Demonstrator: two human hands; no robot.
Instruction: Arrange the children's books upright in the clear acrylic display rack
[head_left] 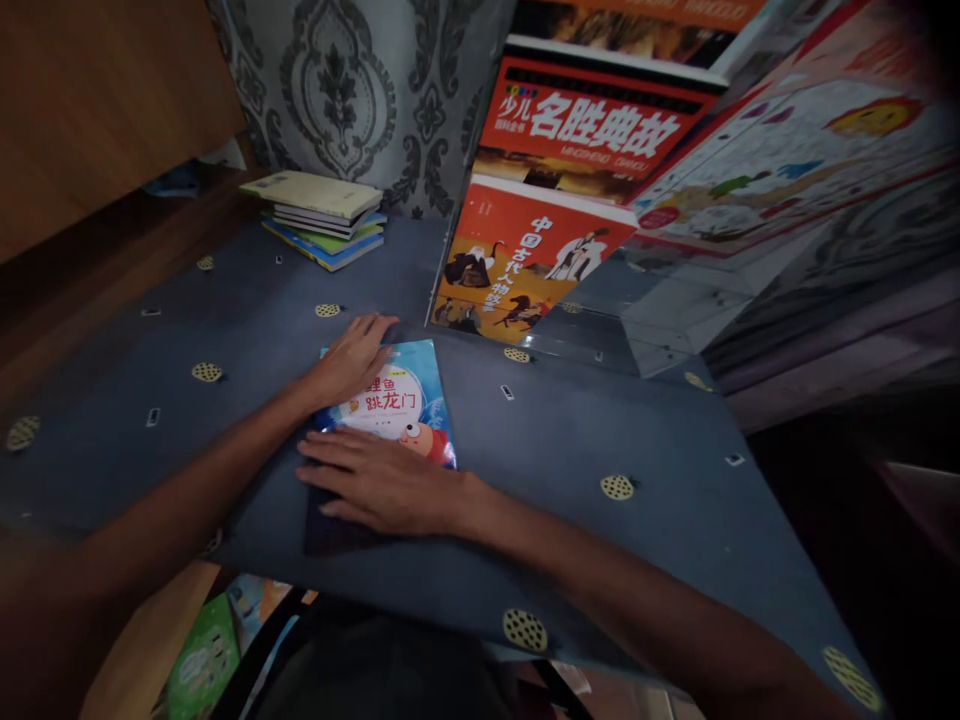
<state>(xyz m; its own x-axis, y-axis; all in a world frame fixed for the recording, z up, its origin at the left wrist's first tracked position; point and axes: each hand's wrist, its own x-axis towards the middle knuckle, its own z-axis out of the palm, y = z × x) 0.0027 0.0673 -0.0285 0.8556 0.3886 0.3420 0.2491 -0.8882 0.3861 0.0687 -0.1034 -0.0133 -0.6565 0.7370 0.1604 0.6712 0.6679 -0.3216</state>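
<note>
A blue picture book point(431, 395) lies flat on the dark blue tablecloth point(540, 530), near the side where the person sits. The cloth has yellow pineapples printed on it. The left hand point(358, 357) rests over the book's top left corner, with its fingers out long and close together. The right hand point(386, 487) lies flat across the lower part of the book, palm down, its fingers a little spread. Neither hand is pinching anything.

On the book's cover are a white patch with Chinese words and a cartoon with a big round eye. Behind it and to the right, an orange storybook point(499, 235) leans back in front of a red book point(600, 120). A small pile of books point(319, 195) sits farther back on the left, by the gray flowery wallpaper point(341, 85).
</note>
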